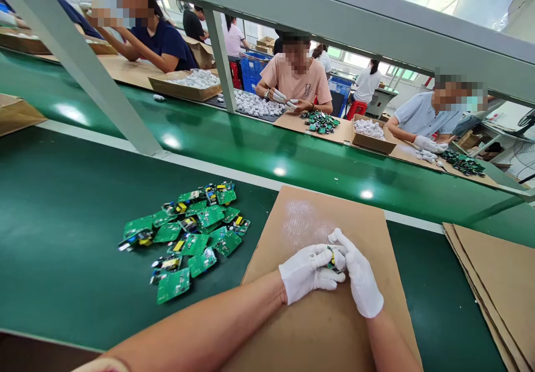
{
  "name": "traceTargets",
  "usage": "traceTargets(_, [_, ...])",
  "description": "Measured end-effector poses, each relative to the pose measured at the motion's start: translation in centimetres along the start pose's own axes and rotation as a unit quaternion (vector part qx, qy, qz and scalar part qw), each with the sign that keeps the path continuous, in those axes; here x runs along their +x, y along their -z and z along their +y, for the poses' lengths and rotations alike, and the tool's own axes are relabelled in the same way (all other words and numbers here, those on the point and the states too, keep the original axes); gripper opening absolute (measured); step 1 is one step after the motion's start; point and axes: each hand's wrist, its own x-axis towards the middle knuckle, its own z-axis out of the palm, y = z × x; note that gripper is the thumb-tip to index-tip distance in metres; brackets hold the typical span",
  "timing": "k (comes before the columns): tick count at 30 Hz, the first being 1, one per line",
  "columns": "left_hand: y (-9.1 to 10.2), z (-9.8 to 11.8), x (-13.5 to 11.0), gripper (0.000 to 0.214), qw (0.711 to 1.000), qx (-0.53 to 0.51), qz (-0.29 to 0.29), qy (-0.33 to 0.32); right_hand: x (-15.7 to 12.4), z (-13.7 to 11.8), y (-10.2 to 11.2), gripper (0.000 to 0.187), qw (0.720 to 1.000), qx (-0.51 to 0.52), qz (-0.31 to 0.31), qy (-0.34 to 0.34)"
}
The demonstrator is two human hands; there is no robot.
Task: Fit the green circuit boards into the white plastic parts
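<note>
Both my hands wear white gloves and meet above a brown cardboard sheet (309,327). My left hand (307,271) is closed around a small green circuit board (333,261) with a yellow part on it. From the other side, my right hand (361,280) grips the same board, its index finger bent over the top. Fingers cover much of the board, and I cannot tell whether the rounded white patch beside it is a thumb or a separate part. To the left lies a loose pile of green circuit boards (196,238) with yellow, black and blue components.
A metal post (92,71) and long overhead beam (334,15) frame the bench. Cardboard sheets (497,283) lie stacked at right. Beyond a green belt (259,160), several people work by boxes of white parts (370,129) and another board pile (320,122).
</note>
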Motion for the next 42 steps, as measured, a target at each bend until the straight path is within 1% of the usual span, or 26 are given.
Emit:
traceTargets(1, [0.0, -0.1, 0.0, 0.033, 1.0, 0.005, 0.008, 0.005, 0.0, -0.1, -0.1, 0.047, 1.0, 0.0, 0.005, -0.009])
traceTargets(3, [0.2, -0.3, 0.1, 0.036, 1.0, 0.01, 0.023, 0.004, 0.0, 0.0, -0.4, 0.046, 0.999, -0.034, 0.02, -0.019])
traceTargets(6, [0.4, -0.4, 0.1, 0.034, 1.0, 0.022, 0.021, -0.004, -0.1, 0.2, -0.8, 0.043, 0.996, -0.074, 0.047, -0.004])
traceTargets(8, [0.4, -0.2, 0.1, 0.034, 1.0, 0.026, 0.01, -0.003, -0.1, 0.3, -0.8, 0.048, 0.998, -0.039, 0.05, -0.015])
traceTargets(10, [0.0, 0.2, 0.0, 0.033, 1.0, 0.022, -0.007, -0.003, -0.1, 0.2, -0.6, 0.054, 0.998, 0.033, 0.036, -0.029])
traceTargets(12, [-0.4, 0.7, -0.1, 0.031, 1.0, 0.021, -0.017, -0.009, -0.1, 0.0, -0.4, 0.055, 0.996, 0.077, 0.027, -0.045])
traceTargets(14, [-0.7, 1.0, -0.2, 0.033, 0.999, 0.047, 0.004, -0.012, 0.0, -0.3, -0.5, 0.051, 0.995, 0.075, 0.022, -0.069])
traceTargets(16, [-0.6, 1.0, 0.0, 0.038, 0.994, 0.101, 0.044, -0.016, 0.1, -0.8, -0.8, 0.045, 0.993, 0.065, 0.015, -0.097])
traceTargets(18, [-0.3, 0.8, 0.2, 0.044, 0.986, 0.153, 0.067, -0.024, 0.2, -1.3, -1.1, 0.04, 0.991, 0.074, 0.013, -0.106])
traceTargets(21, [0.0, 0.5, 0.4, 0.049, 0.981, 0.181, 0.068, -0.034, 0.3, -1.6, -1.0, 0.037, 0.991, 0.096, 0.015, -0.094])
traceTargets(24, [-0.2, 0.6, 0.4, 0.044, 0.979, 0.193, 0.058, -0.04, 0.3, -1.3, -0.7, 0.041, 0.989, 0.114, 0.013, -0.088])
traceTargets(27, [-0.6, 0.6, 0.3, 0.046, 0.977, 0.204, 0.04, -0.045, 0.2, -1.0, -0.6, 0.037, 0.991, 0.08, 0.028, -0.1])
traceTargets(28, [-0.7, 0.5, 0.3, 0.048, 0.975, 0.213, 0.041, -0.049, 0.2, -1.0, -0.6, 0.036, 0.992, 0.067, 0.027, -0.101])
traceTargets(30, [-0.7, 0.4, 0.4, 0.049, 0.967, 0.236, 0.063, -0.065, 0.2, -1.1, -0.7, 0.039, 0.993, 0.062, 0.015, -0.097])
traceTargets(32, [-0.6, 0.4, 0.4, 0.047, 0.962, 0.25, 0.082, -0.078, 0.3, -1.2, -0.7, 0.041, 0.993, 0.069, 0.006, -0.091])
traceTargets(34, [-0.6, 0.6, 0.3, 0.04, 0.966, 0.238, 0.074, -0.069, 0.3, -1.2, -0.8, 0.042, 0.993, 0.077, 0.008, -0.089])
traceTargets(36, [-0.8, 1.0, 0.2, 0.032, 0.976, 0.205, 0.055, -0.053, 0.4, -1.0, -0.7, 0.045, 0.991, 0.1, 0.011, -0.091])
traceTargets(38, [-1.0, 1.3, 0.1, 0.028, 0.98, 0.183, 0.056, -0.049, 0.4, -0.8, -0.7, 0.049, 0.989, 0.116, 0.006, -0.096])
traceTargets(42, [-1.0, 1.3, 0.2, 0.026, 0.972, 0.216, 0.067, -0.056, 0.5, -0.9, -0.7, 0.042, 0.994, 0.064, 0.022, -0.088])
